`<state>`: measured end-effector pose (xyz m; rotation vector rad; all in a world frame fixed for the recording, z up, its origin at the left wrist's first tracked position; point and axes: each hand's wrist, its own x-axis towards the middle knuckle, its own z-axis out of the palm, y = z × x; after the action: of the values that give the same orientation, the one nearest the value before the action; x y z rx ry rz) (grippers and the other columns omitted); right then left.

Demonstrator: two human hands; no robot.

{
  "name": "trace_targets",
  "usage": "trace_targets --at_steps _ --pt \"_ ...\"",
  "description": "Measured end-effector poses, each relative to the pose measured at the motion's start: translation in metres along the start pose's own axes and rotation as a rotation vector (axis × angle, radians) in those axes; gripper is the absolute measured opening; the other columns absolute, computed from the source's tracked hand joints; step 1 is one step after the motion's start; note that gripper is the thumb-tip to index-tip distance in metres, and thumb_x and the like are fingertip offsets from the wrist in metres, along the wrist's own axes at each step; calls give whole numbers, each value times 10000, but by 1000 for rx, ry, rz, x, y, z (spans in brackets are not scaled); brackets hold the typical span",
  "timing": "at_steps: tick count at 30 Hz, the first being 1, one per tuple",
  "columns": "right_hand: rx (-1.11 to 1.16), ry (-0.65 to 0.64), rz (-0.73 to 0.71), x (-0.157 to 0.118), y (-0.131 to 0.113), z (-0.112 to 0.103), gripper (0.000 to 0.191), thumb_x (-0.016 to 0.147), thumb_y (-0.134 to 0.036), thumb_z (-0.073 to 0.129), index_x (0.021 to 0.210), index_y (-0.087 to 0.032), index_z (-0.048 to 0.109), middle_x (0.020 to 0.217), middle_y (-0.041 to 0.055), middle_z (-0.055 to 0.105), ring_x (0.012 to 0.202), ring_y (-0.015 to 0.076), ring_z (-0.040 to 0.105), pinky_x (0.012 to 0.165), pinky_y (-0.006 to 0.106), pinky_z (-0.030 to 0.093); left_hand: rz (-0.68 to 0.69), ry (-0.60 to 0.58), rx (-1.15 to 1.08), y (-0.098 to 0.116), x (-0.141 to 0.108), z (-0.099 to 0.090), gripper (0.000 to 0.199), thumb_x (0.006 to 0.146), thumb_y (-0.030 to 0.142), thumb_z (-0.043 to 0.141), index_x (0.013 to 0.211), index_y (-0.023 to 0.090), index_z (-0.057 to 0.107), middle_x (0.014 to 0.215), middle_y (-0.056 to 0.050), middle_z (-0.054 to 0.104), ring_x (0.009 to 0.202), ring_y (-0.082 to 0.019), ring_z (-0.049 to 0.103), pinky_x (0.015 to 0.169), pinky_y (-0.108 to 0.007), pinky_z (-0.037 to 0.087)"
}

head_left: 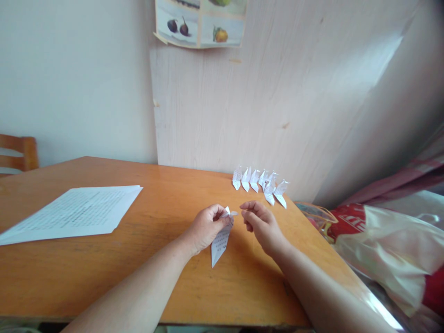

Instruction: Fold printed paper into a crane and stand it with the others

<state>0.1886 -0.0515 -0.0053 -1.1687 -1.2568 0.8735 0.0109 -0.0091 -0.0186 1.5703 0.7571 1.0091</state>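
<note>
My left hand (205,227) pinches a folded paper crane (221,243) between thumb and fingers near its top. The crane is white with printed text, and its pointed end hangs down toward the tabletop. A small folded tip sticks out to the right of my left fingertips. My right hand (262,226) hovers just right of that tip, apart from it, with loosely bent fingers and nothing visible in them. Several similar paper cranes (255,179) stand grouped at the table's far right, near the wall.
A stack of printed sheets (76,213) lies on the left of the wooden table (156,277). A chair back (29,153) shows at far left. Plastic bags (388,245) crowd the table's right edge. A fruit picture poster (201,27) hangs on the wall.
</note>
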Motion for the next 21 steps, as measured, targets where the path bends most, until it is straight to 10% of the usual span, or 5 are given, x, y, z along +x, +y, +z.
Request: trace_targets --at_steps 7,21 --pt "-569 -25 -428 -5 7 -1 188 846 -236 611 1033 -249 623 722 -20 556 624 140 512 593 271 380 -3 -6 -29 0 0 1 305 837 450 702 825 166 590 768 10 578 728 -140 520 686 -254 417" --pt "-930 63 -561 -6 6 1 159 934 -227 521 822 -221 634 802 48 618 716 167 587 674 270 400 5 -33 -60 -3 2 -1 359 822 503 716 834 163 601 758 13 575 709 -133 522 678 -253 420"
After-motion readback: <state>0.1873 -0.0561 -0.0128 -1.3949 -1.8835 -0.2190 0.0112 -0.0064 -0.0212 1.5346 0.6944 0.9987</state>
